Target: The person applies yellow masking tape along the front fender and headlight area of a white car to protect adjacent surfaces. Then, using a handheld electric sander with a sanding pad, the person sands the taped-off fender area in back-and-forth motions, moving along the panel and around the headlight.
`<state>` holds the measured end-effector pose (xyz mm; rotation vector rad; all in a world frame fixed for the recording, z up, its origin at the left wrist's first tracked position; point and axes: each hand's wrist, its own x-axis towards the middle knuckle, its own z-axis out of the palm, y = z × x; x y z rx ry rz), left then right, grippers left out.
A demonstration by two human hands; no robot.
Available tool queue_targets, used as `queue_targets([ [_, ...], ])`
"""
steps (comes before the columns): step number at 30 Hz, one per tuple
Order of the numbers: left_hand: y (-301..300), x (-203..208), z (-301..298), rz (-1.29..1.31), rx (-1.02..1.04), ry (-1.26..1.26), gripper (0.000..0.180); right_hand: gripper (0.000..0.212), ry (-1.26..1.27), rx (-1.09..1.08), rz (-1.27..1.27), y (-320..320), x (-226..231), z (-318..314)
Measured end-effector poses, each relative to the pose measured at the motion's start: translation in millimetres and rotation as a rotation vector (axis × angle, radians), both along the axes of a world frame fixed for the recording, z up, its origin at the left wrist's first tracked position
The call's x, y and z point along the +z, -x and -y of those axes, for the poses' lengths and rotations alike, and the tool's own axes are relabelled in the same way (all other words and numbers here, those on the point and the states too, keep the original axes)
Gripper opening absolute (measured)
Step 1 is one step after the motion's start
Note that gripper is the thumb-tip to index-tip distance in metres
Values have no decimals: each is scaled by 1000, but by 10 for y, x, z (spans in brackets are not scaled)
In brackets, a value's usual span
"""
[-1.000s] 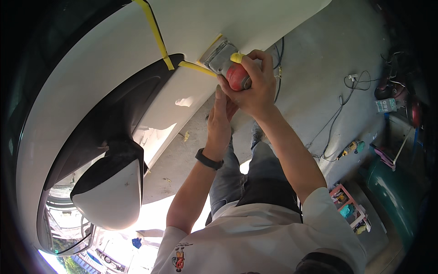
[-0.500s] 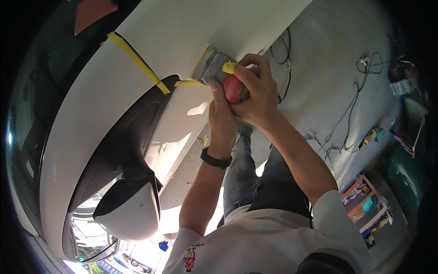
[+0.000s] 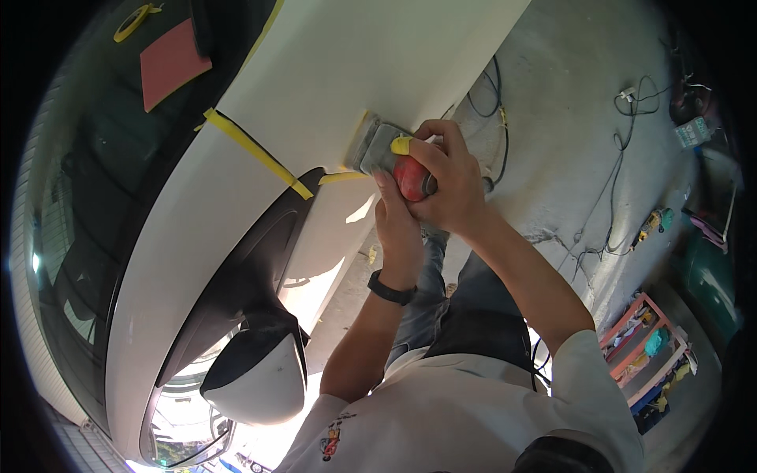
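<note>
A sander (image 3: 384,150) with a flat grey rectangular head and a round red body rests against the white car fender (image 3: 359,67). My right hand (image 3: 451,180) is wrapped around the red body from the right, and one of its digits bears a yellow wrapping. From below, my left hand (image 3: 400,229) grips the sander's near side, its thumb up along the grey head. Yellow masking tape (image 3: 260,154) runs across the white panel to the black mirror base, and a shorter yellow strip (image 3: 343,178) ends beside the sander. The sander's underside is hidden.
The side mirror (image 3: 264,370) juts out at lower left. A pink sheet (image 3: 172,67) and a tape roll (image 3: 132,25) lie on the windshield. A hose (image 3: 503,126) and cables (image 3: 615,181) trail over the floor. At right are a yellow-and-green power tool (image 3: 653,227) and a pink rack (image 3: 633,377).
My view has shifted, so the car sits lower and farther right, and the tape roll has come into sight. Both hands keep hold of the sander at about the same spot on the fender.
</note>
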<state>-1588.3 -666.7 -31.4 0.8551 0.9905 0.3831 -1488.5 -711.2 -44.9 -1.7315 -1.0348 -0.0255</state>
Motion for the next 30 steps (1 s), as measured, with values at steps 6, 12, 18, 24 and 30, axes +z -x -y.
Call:
queue_targets([
  [6, -303, 464, -363, 90, -22, -129, 69, 61, -6, -8, -14, -356, 447, -326],
  [12, -495, 586, -379, 87, 98, -45, 67, 56, 45, 88, -128, -533, 587, -371],
  [18, -447, 393, -47, -21, 135, 13, 73, 55, -41, 92, -45, -465, 370, -160],
  [24, -511, 851, -291, 150, 257, -66, 71, 54, -58, 236, 57, -699, 880, -584],
  [30, -641, 717, -210, 270, 262, -77, 76, 50, -1, 321, 165, -892, 1008, -565],
])
